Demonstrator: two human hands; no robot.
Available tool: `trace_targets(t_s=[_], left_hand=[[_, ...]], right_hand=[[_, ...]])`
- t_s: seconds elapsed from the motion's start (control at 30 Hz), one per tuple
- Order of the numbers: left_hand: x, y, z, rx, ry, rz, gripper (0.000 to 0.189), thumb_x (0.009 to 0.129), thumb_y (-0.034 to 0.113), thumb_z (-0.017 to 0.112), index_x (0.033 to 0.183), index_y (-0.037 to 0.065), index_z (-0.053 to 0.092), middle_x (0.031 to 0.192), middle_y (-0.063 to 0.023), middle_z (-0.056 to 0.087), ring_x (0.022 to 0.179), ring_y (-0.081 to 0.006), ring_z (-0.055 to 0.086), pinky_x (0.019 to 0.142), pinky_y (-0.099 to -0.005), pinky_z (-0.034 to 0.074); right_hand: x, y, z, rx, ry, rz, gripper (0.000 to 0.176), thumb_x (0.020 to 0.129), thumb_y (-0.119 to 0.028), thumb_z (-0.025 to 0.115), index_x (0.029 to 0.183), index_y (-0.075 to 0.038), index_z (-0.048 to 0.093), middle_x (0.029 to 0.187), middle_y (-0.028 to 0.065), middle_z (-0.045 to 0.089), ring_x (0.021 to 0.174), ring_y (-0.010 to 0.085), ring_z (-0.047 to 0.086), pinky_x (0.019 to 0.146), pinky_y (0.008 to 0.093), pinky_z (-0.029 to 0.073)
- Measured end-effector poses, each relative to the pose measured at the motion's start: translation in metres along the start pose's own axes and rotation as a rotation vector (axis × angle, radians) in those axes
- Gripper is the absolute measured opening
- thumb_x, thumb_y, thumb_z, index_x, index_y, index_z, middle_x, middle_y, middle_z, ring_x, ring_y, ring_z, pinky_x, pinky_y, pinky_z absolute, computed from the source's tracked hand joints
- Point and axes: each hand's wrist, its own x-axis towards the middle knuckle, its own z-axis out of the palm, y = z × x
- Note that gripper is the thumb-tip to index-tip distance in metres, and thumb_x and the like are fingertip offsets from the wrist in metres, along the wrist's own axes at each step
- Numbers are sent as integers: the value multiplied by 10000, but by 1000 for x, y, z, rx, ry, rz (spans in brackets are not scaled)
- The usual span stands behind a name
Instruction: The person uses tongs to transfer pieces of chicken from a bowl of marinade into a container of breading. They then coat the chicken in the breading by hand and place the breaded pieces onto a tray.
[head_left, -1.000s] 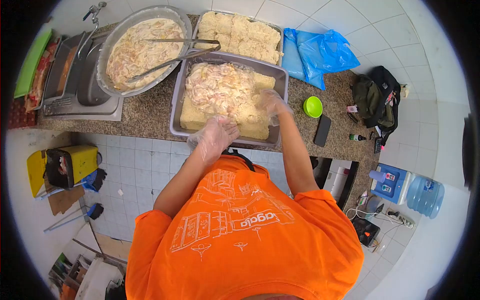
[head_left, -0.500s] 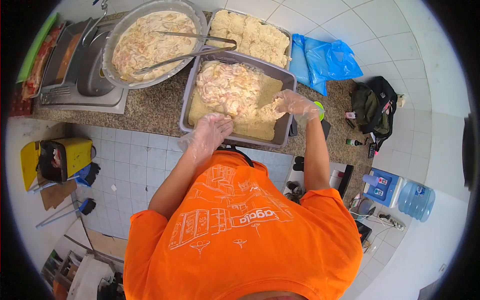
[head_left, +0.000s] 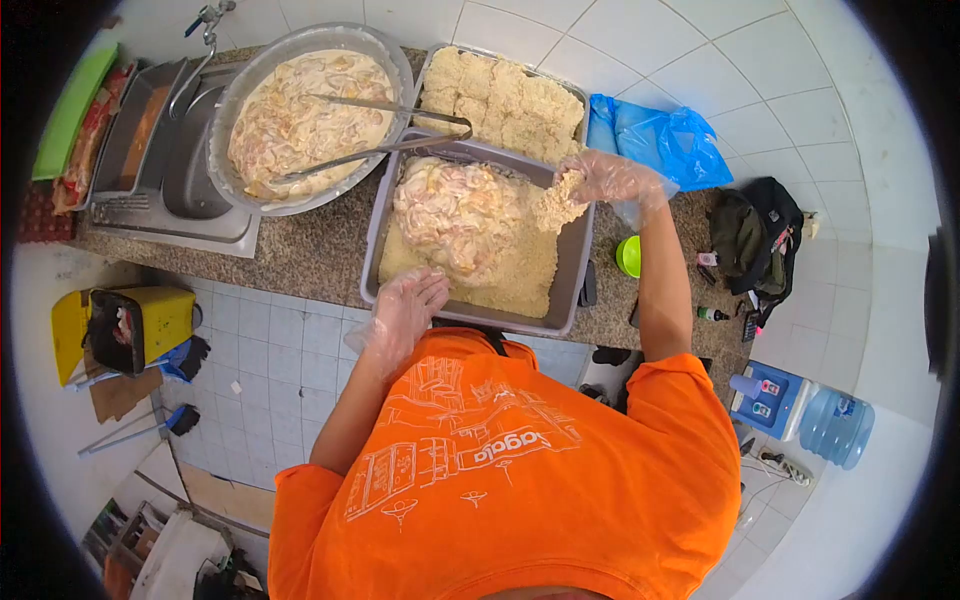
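Observation:
My right hand [head_left: 610,180], in a clear plastic glove, grips a crumb-coated piece of meat [head_left: 558,204] above the right wall of the grey tub [head_left: 578,268]. Loose breadcrumbs [head_left: 520,285] cover the tub's floor. On them lies a mound of wet, battered raw meat [head_left: 455,215], which looks like chicken. My left hand [head_left: 408,308], gloved too, lies over the tub's near left edge with its fingers stretched toward the crumbs, holding nothing. Behind the tub stands a tray [head_left: 583,110] with rows of breaded pieces [head_left: 490,95].
Metal tongs [head_left: 400,145] lie across a large round basin [head_left: 218,150] of battered meat. A sink [head_left: 195,150] is at the left. Blue plastic bags [head_left: 670,145], a green cup [head_left: 628,257] and a dark backpack [head_left: 755,235] sit on the right of the counter [head_left: 300,265].
My right hand has lifted the coated piece from the crumbs and moved it away from me, toward the tub's far right corner. My left hand stays at the near edge.

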Motion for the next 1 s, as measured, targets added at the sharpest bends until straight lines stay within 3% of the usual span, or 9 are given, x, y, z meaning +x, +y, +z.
trace_targets(t_s=[0.13, 0.23, 0.33, 0.43, 0.5, 0.6, 0.87, 0.93, 1.0], left_hand=[[3, -3, 5, 24, 24, 18, 586, 966, 217, 386, 1410, -133, 234, 1447, -333, 315, 1370, -416, 344, 1147, -477, 310], [5, -7, 2, -44, 47, 50, 552, 926, 185, 475, 1355, -124, 314, 1329, -291, 426, 1301, -407, 414, 1112, -474, 362], [5, -13, 3, -126, 90, 118, 479, 898, 156, 512, 1276, -103, 374, 1328, -301, 432, 1261, -424, 441, 1105, -496, 372], [4, -14, 5, -155, 100, 143, 467, 898, 158, 514, 1263, -101, 380, 1342, -305, 426, 1273, -429, 432, 1110, -499, 368], [1, -13, 13, -46, 102, 158, 651, 976, 250, 384, 1436, -147, 149, 1433, -329, 307, 1376, -453, 314, 1145, -506, 314], [0, -16, 15, -59, 138, 203, 621, 965, 243, 388, 1418, -140, 204, 1428, -319, 326, 1372, -445, 326, 1142, -500, 320], [-2, -19, 26, -97, 219, 239, 531, 915, 225, 457, 1303, -124, 366, 1371, -304, 401, 1336, -428, 379, 1132, -493, 341], [-3, -18, 27, -106, 244, 242, 530, 910, 223, 461, 1297, -128, 375, 1368, -308, 403, 1334, -430, 380, 1133, -493, 341], [-4, -20, 25, -116, 276, 245, 529, 906, 220, 465, 1291, -132, 383, 1364, -312, 405, 1332, -433, 380, 1133, -494, 342]], right_hand=[[38, 2, -46, 111, -136, -137, 428, 794, -212, 749, 1180, -95, 605, 945, 88, 625, 890, 181, 590, 809, 342, 468], [59, -2, -79, -94, -204, 46, 464, 804, -242, 756, 1200, -67, 588, 924, 96, 642, 885, 184, 598, 799, 354, 478], [83, 53, -98, 356, -217, -115, 493, 808, -266, 767, 1206, -39, 587, 924, 102, 645, 919, 172, 590, 824, 359, 491], [104, 61, -124, -186, -118, -7, 542, 808, -285, 778, 1242, -33, 575, 910, 95, 647, 951, 179, 599, 862, 384, 507], [133, 99, -133, -43, -396, -52, 585, 794, -274, 786, 1284, -47, 559, 1022, 112, 635, 1010, 217, 607, 919, 399, 499], [149, 128, -128, -52, -327, 222, 600, 786, -283, 779, 1297, -61, 557, 1161, 125, 607, 1083, 271, 590, 966, 403, 463], [200, 238, -94, -202, -159, 40, 603, 796, -448, 725, 1243, -66, 589, 1239, 166, 581, 1140, 319, 550, 997, 428, 431], [187, 213, -85, -191, -86, 20, 610, 807, -482, 702, 1220, -46, 596, 1240, 171, 580, 1133, 317, 557, 993, 424, 433], [164, 133, -73, -549, -130, 336, 744, 865, -546, 600, 1352, 3, 478, 1329, 219, 535, 1277, 340, 473, 1066, 432, 368]])
